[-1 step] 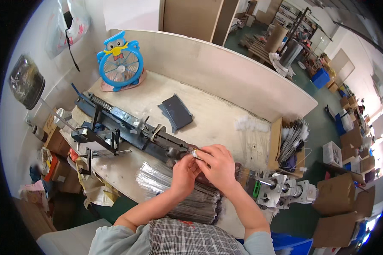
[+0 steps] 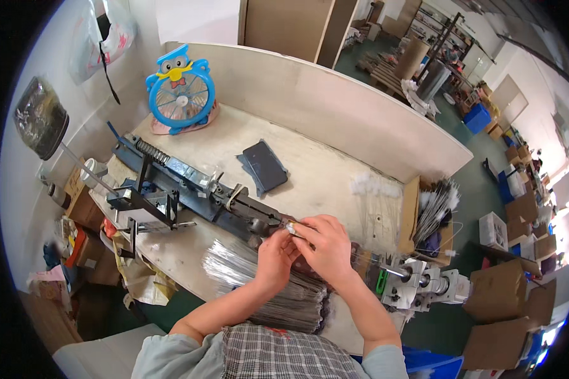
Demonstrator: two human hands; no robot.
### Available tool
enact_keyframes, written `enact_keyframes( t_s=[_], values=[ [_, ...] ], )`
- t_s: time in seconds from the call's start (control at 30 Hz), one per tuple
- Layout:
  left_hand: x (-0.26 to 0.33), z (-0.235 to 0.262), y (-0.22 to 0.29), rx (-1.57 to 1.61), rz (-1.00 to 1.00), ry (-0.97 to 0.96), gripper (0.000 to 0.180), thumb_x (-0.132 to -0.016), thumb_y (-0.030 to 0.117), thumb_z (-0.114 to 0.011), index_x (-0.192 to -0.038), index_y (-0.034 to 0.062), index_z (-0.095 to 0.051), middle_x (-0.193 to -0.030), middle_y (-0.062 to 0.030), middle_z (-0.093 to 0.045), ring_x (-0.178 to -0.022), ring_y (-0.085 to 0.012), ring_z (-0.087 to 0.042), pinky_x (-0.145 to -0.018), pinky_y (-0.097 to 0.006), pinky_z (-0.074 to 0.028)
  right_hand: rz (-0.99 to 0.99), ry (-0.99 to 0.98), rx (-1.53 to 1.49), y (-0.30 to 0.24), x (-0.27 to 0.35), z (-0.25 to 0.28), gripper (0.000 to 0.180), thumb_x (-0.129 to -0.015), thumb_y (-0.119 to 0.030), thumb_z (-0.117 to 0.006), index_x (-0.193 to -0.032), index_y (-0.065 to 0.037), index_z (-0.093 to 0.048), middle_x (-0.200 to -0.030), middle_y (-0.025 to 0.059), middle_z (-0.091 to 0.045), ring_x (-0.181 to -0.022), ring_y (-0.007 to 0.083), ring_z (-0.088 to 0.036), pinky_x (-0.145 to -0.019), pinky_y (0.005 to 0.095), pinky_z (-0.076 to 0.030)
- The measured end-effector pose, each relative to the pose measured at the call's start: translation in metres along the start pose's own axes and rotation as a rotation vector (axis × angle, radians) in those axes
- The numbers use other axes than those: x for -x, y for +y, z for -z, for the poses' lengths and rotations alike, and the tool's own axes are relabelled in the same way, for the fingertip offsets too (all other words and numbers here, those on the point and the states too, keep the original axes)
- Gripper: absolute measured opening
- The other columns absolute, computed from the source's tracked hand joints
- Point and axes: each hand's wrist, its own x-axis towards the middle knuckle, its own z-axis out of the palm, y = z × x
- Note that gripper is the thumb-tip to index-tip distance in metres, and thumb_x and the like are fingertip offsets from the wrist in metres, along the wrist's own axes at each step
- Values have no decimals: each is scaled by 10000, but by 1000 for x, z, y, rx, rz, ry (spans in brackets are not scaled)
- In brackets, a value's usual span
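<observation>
My right hand (image 2: 327,247) is closed in a pinch at the near right end of a long dark metal bench fixture (image 2: 199,199). A small pale piece (image 2: 291,228) shows at its fingertips, too small to name. Close beside it, my left hand (image 2: 275,264) has its fingers drawn together, and whatever they grip is hidden. Below both hands lies a thick bundle of thin silvery wires (image 2: 291,304), partly covered by my left forearm. A coil spring (image 2: 150,152) runs along the fixture's far left part.
A blue cartoon-shaped fan (image 2: 182,101) and a black phone (image 2: 265,165) stand and lie on the table. At the right are a cardboard box of wires (image 2: 409,211), white-tipped wires (image 2: 376,186) and a metal clamping device (image 2: 417,284). A black bracket (image 2: 146,205) juts out left.
</observation>
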Motion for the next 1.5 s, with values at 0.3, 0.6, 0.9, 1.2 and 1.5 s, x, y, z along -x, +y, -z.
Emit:
enact_keyframes(
  t_s=[0.3, 0.6, 0.9, 1.2, 1.5],
  values=[
    [-1, -4, 2, -75, -69, 21, 87, -891, 79, -518, -945, 25, -559, -935, -48, -602, -850, -132, -604, -791, -287, -492, 7, 13, 60, 3, 4, 7, 232, -695, -166, -709, -925, -142, -689, -947, -1, -606, -945, 200, -550, -772, 362, -436],
    [2, -8, 0, -129, -78, 68, 74, -896, 81, -523, -939, 35, -561, -923, -36, -594, -850, -117, -595, -777, -270, -483, -23, 68, 19, -5, 1, 6, 268, -655, -144, -723, -916, -105, -681, -927, 19, -635, -896, 223, -579, -753, 345, -464],
    [7, -9, 4, -9, -39, 47, 89, -884, 91, -526, -958, 46, -549, -931, -28, -599, -851, -117, -591, -795, -288, -469, -17, 57, 7, 3, 9, -1, 238, -688, -142, -707, -924, -148, -680, -927, -16, -621, -899, 187, -576, -737, 338, -455],
    [0, -8, 1, -93, -76, 42, 50, -874, 62, -543, -919, 41, -543, -907, -52, -600, -830, -124, -595, -774, -273, -475, -25, 38, 19, 5, 8, 2, 207, -701, -146, -696, -907, -145, -690, -901, -17, -623, -889, 184, -576, -738, 333, -451],
    [-1, -7, 1, -67, -57, 53, 87, -891, 109, -519, -943, 48, -552, -909, -35, -607, -838, -123, -589, -785, -288, -468, -18, 20, 26, 2, 5, 9, 227, -696, -156, -705, -920, -126, -682, -908, -7, -623, -894, 194, -575, -747, 337, -448]
  ],
)
